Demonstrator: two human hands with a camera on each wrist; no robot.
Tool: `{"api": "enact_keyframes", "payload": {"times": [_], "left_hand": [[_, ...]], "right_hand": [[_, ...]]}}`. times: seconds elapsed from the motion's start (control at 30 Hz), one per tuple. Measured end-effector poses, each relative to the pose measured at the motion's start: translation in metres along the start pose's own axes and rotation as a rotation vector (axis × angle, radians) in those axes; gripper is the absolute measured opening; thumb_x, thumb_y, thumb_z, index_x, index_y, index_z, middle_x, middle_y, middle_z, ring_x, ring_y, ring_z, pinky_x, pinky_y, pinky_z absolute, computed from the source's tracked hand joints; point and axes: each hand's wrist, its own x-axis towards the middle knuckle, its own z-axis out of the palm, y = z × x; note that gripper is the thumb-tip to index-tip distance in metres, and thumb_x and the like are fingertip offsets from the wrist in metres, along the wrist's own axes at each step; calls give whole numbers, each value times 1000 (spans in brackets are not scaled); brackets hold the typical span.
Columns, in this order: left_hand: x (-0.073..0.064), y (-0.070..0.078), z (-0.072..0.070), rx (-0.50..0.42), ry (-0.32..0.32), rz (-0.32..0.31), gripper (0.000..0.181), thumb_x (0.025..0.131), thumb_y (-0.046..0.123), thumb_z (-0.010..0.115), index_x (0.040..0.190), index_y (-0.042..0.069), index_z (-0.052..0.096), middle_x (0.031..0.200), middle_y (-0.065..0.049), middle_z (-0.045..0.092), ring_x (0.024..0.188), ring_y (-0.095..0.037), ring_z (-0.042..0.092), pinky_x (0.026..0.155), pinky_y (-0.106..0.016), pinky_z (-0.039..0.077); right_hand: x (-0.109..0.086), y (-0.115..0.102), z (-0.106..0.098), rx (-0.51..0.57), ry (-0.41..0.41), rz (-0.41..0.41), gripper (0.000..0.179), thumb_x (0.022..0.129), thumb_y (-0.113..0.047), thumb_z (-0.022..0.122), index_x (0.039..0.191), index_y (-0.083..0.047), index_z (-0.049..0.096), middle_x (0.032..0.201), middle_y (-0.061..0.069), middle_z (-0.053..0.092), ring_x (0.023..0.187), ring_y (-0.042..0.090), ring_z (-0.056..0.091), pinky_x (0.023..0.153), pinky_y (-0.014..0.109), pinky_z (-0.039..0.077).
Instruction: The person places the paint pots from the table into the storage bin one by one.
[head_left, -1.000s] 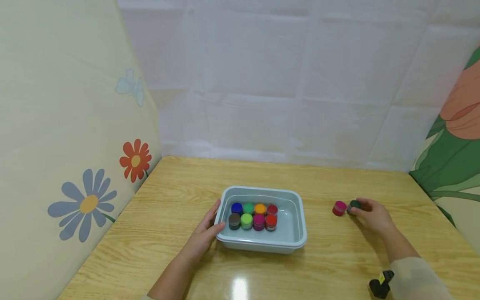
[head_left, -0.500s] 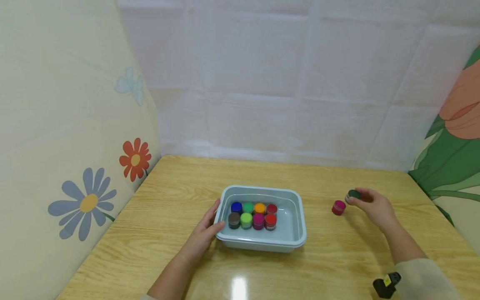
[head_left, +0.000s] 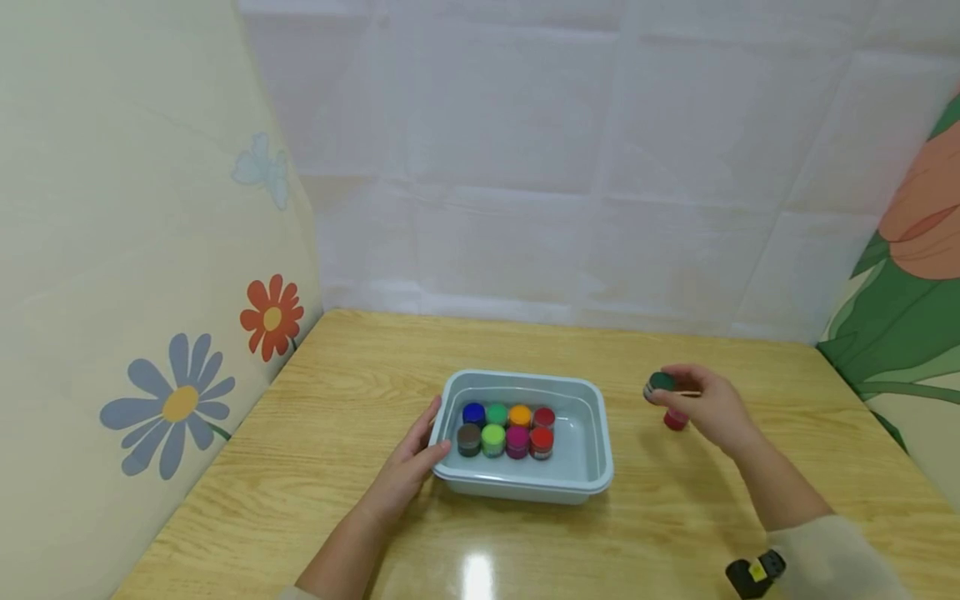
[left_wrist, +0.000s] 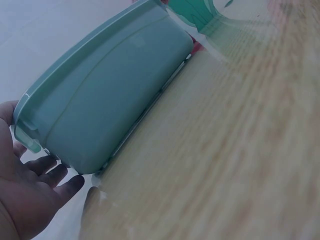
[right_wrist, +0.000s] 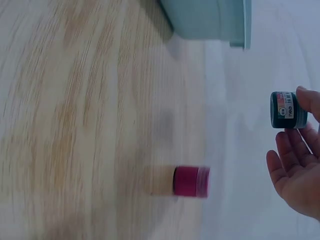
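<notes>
A pale blue-grey plastic basin point(head_left: 521, 483) stands on the table, also seen from the side as the basin point(left_wrist: 110, 85) in the left wrist view. My left hand point(head_left: 408, 462) grips its left end, thumb over the rim and fingers along the outer wall. Inside, several small paint jars stand in two rows, among them a light green jar point(head_left: 492, 442) and a red jar point(head_left: 542, 443). My right hand point(head_left: 712, 408) pinches a dark green paint jar point(right_wrist: 289, 110) between thumb and fingers, raised above the table. Below it a magenta jar point(right_wrist: 191, 181) stands on the table, partly hidden in the head view.
The wooden table point(head_left: 360, 367) ends at a white cloth backdrop point(head_left: 480, 167). Flower-patterned panels stand at the left point(head_left: 180, 250) and right. A black device point(head_left: 753, 573) with a yellow label is at the right sleeve.
My right hand has lifted the dark green jar off the table and carried it left, past the magenta jar toward the basin. The left hand and basin stay in place.
</notes>
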Motion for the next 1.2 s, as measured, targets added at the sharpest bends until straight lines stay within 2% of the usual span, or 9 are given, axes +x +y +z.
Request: {"api": "enact_keyframes", "payload": {"times": [0.2, 0.37, 0.5, 0.63, 0.83, 1.03, 1.13, 1.2], "left_hand": [[0, 1, 0, 9, -3, 2, 67, 98, 16, 52, 158, 17, 20, 159, -23, 26, 148, -39, 23, 119, -56, 22], [1, 0, -1, 10, -3, -1, 68, 98, 17, 52, 158, 17, 20, 159, -23, 25, 148, -39, 22, 119, -56, 22], [1, 0, 0, 9, 0, -4, 67, 98, 16, 52, 158, 17, 20, 160, -23, 25, 148, -39, 22, 119, -56, 22], [1, 0, 0, 11, 4, -4, 67, 98, 15, 51, 158, 17, 20, 160, -23, 25, 148, -39, 22, 119, -56, 22], [1, 0, -1, 16, 5, -8, 67, 98, 16, 52, 158, 18, 20, 160, -22, 24, 149, -39, 21, 120, -56, 21], [1, 0, -1, 15, 5, -10, 67, 99, 16, 52, 158, 18, 20, 160, -22, 25, 148, -39, 22, 119, -56, 22], [1, -1, -1, 15, 1, -11, 67, 99, 16, 52, 158, 19, 20, 160, -22, 25, 148, -39, 22, 119, -56, 22], [1, -1, -1, 16, 1, -11, 67, 99, 16, 52, 158, 19, 20, 160, -22, 24, 148, -39, 22, 119, -56, 22]], "right_hand": [[-1, -17, 16, 42, -50, -48, 59, 90, -32, 71, 135, 0, 52, 122, 20, 63, 104, 24, 60, 77, 28, 54], [-3, -29, 33, 65, -83, -120, 54, 89, -25, 72, 131, 3, 55, 120, 21, 64, 104, 24, 62, 85, 28, 56], [-2, -38, 45, 63, -119, -123, 56, 88, -26, 74, 134, 0, 55, 122, 19, 64, 106, 26, 62, 90, 36, 56], [0, -46, 55, 62, -155, -104, 59, 87, -30, 74, 136, -3, 55, 126, 17, 64, 109, 25, 61, 93, 38, 56], [2, -54, 72, 71, -182, -103, 53, 86, -29, 75, 132, -7, 60, 126, 14, 65, 109, 25, 61, 95, 39, 54], [4, -62, 90, 78, -220, -88, 49, 85, -26, 76, 129, -9, 62, 129, 10, 64, 117, 27, 60, 103, 45, 50], [6, -66, 99, 81, -242, -108, 48, 84, -24, 78, 127, -7, 64, 123, 9, 66, 112, 25, 61, 99, 42, 52], [7, -67, 105, 82, -259, -152, 47, 83, -22, 78, 125, -4, 64, 117, 9, 68, 105, 22, 61, 93, 38, 54]]}}
